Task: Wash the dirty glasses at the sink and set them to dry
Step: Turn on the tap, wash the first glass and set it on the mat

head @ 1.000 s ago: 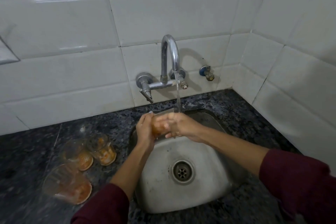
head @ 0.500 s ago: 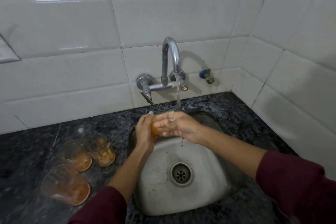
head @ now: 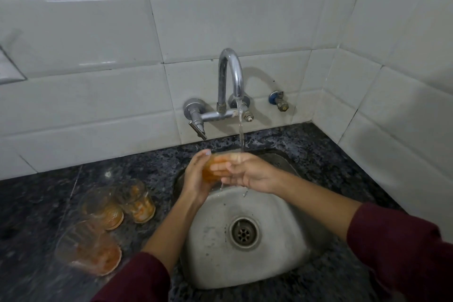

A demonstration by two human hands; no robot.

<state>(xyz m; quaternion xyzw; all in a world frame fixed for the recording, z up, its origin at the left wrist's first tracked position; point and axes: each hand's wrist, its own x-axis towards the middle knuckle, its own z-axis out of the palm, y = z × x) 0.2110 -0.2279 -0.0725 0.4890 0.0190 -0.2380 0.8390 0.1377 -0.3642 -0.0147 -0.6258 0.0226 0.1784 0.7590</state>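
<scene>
1. Left hand (head: 196, 179) cups the small clear glass with orange residue (head: 213, 169) over the back edge of the round steel sink (head: 245, 270).
2. Right hand (head: 247, 173), fingers spread, rubs its side under the tap stream (head: 241, 130).
3. Wet glass may slip and crack in the basin.
4. Three dirty glasses (head: 137, 203) wait on the dark granite counter (head: 36, 203), near the sink's left edge.

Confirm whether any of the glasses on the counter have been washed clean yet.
No: all three glasses on the counter, left of the sink, show orange residue, and the fourth glass is under the tap.
</scene>
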